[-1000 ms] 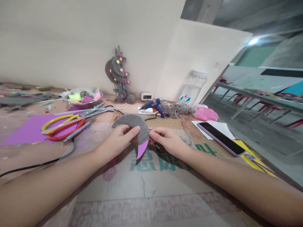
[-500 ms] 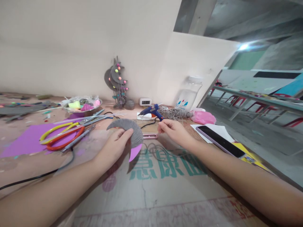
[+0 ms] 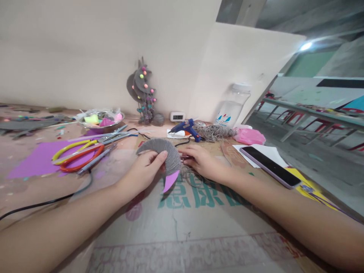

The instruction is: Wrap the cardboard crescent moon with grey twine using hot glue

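Observation:
My left hand (image 3: 143,167) pinches a cardboard crescent moon (image 3: 169,157) between thumb and fingers, above the cardboard-covered table. Grey yarn is wound closely over most of the crescent, while its lower tip (image 3: 171,181) shows bare purple. Beside the crescent's right edge, my right hand (image 3: 203,161) has its fingers closed in a pinch on the grey yarn; the strand itself barely shows at the fingertips. Loose loops of the yarn (image 3: 195,180) lie on the table below that hand. A blue glue gun (image 3: 187,128) rests just beyond both hands.
Scissors (image 3: 76,155) with yellow and orange handles lie on purple sheet (image 3: 31,159) at left. Behind are a bowl (image 3: 101,129), a decorated moon hanging (image 3: 142,91), a small clock (image 3: 178,116), a yarn heap (image 3: 216,132) and a bottle (image 3: 231,108). A phone (image 3: 270,167) lies right.
My right hand has moved in toward the crescent, from apart to beside its right edge. The crescent is turned slightly in my left hand. The whole view has shifted a little.

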`<state>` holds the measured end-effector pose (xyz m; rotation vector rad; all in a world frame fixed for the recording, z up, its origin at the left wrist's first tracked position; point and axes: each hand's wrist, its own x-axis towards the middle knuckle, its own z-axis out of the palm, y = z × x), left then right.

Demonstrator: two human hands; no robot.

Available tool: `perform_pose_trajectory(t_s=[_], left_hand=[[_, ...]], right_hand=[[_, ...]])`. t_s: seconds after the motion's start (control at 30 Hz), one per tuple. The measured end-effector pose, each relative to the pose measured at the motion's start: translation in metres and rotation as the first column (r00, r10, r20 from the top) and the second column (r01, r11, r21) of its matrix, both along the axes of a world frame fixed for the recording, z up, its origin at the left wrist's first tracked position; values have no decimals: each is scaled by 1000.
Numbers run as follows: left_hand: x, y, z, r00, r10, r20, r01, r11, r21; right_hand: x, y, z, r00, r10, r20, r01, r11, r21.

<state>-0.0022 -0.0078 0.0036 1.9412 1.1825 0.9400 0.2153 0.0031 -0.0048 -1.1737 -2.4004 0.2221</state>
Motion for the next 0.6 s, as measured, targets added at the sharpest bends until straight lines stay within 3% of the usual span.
perform_pose_trajectory(t_s=[0.17, 0.3, 0.4, 0.6], left_hand=[[1, 0, -1, 1000, -12, -7, 11, 1000, -19], [2, -1, 1, 1000, 28, 10, -27, 999, -38], [3, -1, -1, 995, 40, 96, -27, 992, -127], [0, 3, -10, 964, 35, 262, 27, 973, -228]], right_hand=[[3, 0, -3, 993, -90, 70, 89, 996, 20], [9, 3, -1, 974, -200, -106, 199, 980, -21], [11, 2, 6, 925, -297, -239, 283, 955, -91], [12, -17, 15, 946, -222, -236, 234, 972, 22]])
